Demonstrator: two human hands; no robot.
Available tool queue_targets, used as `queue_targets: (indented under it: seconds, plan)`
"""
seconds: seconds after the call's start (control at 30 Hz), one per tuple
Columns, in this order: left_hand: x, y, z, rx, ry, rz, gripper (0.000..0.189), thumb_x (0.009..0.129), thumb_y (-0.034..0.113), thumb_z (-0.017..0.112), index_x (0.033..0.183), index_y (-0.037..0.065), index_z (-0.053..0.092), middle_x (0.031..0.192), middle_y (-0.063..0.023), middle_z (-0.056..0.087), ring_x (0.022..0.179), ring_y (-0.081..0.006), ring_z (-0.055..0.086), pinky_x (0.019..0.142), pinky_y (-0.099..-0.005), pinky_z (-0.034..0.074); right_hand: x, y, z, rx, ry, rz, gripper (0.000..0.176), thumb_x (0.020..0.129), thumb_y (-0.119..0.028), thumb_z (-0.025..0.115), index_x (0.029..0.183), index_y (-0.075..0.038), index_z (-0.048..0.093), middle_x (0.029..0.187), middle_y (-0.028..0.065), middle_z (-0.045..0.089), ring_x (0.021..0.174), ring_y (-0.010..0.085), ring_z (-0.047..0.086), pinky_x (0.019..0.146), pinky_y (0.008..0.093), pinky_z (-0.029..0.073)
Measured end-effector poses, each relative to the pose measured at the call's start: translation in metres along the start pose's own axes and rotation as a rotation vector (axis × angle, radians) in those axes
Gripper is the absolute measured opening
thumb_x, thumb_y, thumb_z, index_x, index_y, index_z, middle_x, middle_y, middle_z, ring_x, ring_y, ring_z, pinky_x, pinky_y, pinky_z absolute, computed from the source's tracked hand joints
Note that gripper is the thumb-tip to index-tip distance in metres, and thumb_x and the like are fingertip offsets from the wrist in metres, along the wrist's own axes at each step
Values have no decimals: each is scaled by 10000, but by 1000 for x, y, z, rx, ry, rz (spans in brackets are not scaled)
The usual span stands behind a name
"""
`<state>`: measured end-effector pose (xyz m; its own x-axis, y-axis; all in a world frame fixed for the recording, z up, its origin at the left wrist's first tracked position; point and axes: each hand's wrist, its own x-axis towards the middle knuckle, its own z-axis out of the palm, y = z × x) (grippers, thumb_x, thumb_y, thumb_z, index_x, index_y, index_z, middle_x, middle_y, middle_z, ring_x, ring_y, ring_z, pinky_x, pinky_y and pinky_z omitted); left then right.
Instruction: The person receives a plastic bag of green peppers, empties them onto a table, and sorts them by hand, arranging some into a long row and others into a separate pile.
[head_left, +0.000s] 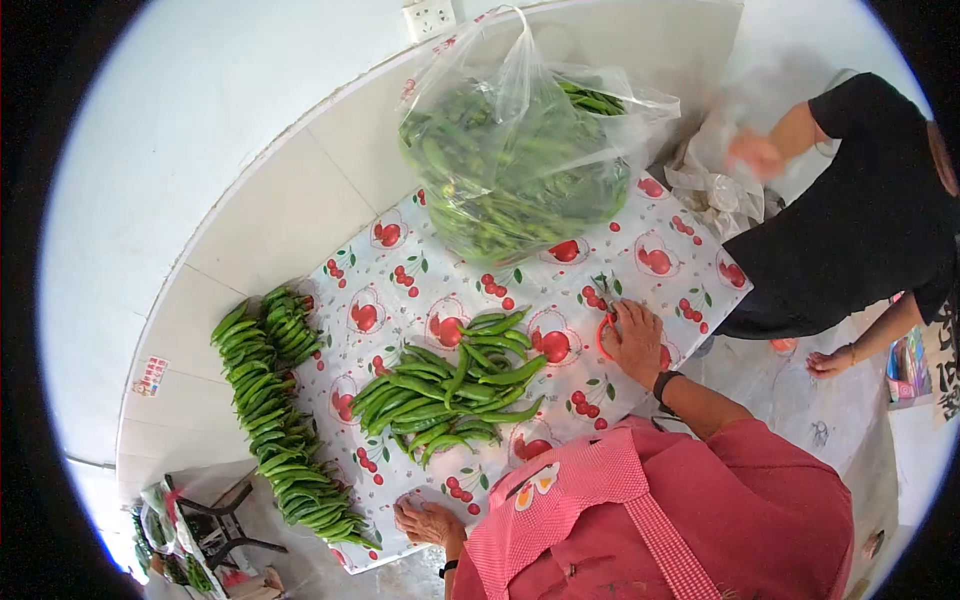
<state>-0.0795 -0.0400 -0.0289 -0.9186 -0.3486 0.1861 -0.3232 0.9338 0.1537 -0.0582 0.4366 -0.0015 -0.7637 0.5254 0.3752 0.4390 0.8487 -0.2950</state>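
Note:
A pile of long green chili peppers (440, 388) lies on the table's patterned cloth between my two hands. My left hand (428, 523) rests at the near edge of the table with nothing in it, its fingers stretched on the cloth. To the right of the pile, my right hand (633, 343) is closed around the red handle of a pair of scissors (604, 335), whose dark blades point away from me on the cloth. A long row of stacked green peppers (275, 415) runs along the table's left edge.
A large clear plastic bag (520, 160) full of green peppers stands at the back of the table (500, 290). A person in black (850, 220) is on the right, one hand blurred. A dark-framed stool (225, 525) stands at lower left; a wall socket (430, 18) is above.

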Motion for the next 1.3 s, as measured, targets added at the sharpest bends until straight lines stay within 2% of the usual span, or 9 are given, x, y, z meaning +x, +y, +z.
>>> queue_targets:
  seconds: [0.2,0.27,0.47,0.6,0.77,0.87,1.03,1.17,1.3]
  plan:
    - [2,21,-4,-33,-118,-235,478,895,296,465,1328,97,435,1444,-117,357,1344,-302,303,1037,-490,247,9,8,-3,108,69,-8,546,798,-282,622,1291,-90,486,1314,137,480,1188,345,439,990,499,307]
    - [2,8,30,1,55,-167,481,907,325,449,1324,85,436,1450,-119,349,1347,-294,301,1042,-472,240,35,9,-13,172,75,9,537,821,-285,624,1300,-91,479,1337,141,458,1197,349,436,988,505,306]
    - [-2,19,25,58,103,-152,491,909,351,433,1316,78,431,1441,-126,354,1335,-296,313,1021,-473,260,173,14,-58,396,342,-166,460,876,-266,621,1251,-23,513,1218,202,559,1127,364,517,945,440,399]
    - [0,33,10,38,85,-178,483,899,346,446,1298,73,433,1431,-131,363,1335,-299,312,1020,-492,260,277,-6,-80,459,405,-236,606,897,-402,591,1301,29,457,1215,221,554,1112,393,520,982,434,384]
    - [-1,39,1,82,42,-189,492,872,303,476,1301,69,425,1430,-128,365,1340,-301,303,1029,-501,253,372,-31,-68,323,207,-23,807,856,-528,591,1324,102,401,1181,237,582,1117,368,545,945,419,420]
    - [1,39,2,76,20,-206,512,851,276,496,1311,67,414,1430,-127,364,1341,-302,300,1035,-501,250,390,-49,-58,427,159,-29,719,842,-460,627,1337,23,430,1085,204,632,995,341,611,855,403,474]
    - [-1,41,2,72,45,-196,518,844,272,496,1301,41,426,1420,-138,378,1330,-313,316,1041,-494,263,317,-122,-64,643,-171,-342,510,840,-249,627,1322,-172,477,1049,156,645,835,326,645,682,421,517]
    - [3,42,-4,71,26,-170,502,848,284,484,1279,28,449,1398,-148,404,1319,-322,333,1037,-490,282,244,-147,-41,485,-197,-761,381,854,-158,579,1227,-129,507,1008,120,643,841,302,641,685,428,526]
    - [2,36,3,104,54,-181,499,855,301,467,1271,26,460,1386,-154,419,1311,-321,349,1035,-482,299,207,-148,-28,362,-404,-821,379,804,-113,597,1178,-130,534,926,107,619,845,310,629,666,430,521]
